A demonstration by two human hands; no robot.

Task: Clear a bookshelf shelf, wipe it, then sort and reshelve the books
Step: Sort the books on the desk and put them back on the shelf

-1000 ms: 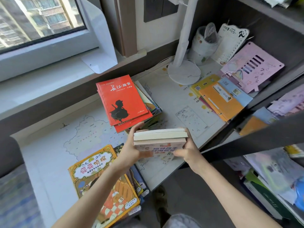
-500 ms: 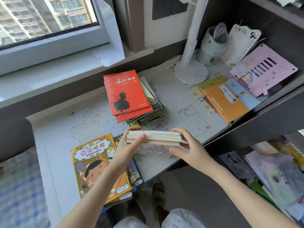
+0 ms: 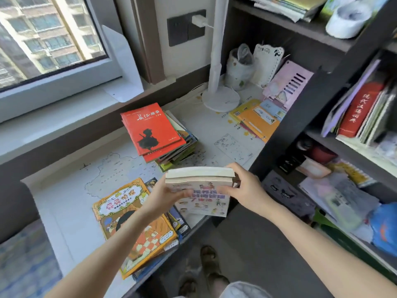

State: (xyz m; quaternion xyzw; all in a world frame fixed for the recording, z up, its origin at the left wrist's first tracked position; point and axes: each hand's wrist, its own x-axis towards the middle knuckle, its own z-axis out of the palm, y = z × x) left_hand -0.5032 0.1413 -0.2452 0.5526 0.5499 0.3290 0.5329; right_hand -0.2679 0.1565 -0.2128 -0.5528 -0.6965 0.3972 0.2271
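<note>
- Yellow picture book pile [image 3: 133, 218]: front-left part of the table [image 3: 71, 203], lower corner hanging over the front edge, just left of the left hand.
- Red book pile [image 3: 151, 130]: mid-table toward the back edge, apart from the hands, up-left of the held books.
- Left hand [image 3: 169, 196]: grips the left end of the held books, thumb across the cover, fingers behind (hidden).
- Held books [image 3: 199, 186]: a few thin paperbacks stacked together, exact count unclear. They are lifted off the table over its front edge, with the long axis left-to-right, page edges up and the cover facing the person.
- Right hand [image 3: 242, 188]: grips the right end, fingers curled over the top corner, thumb on the cover.
- Orange folders [image 3: 257, 121]: right edge of the table, well behind the right hand.
- Bookcase [image 3: 300, 108]: dark upright right beside the right hand, shelves open to its right.
- Judgement: sorting step. Both piles lie left and back, so the left hand is nearer them. Shelves lie right, so the right hand leads there. Books need turning upright to shelve.
</note>
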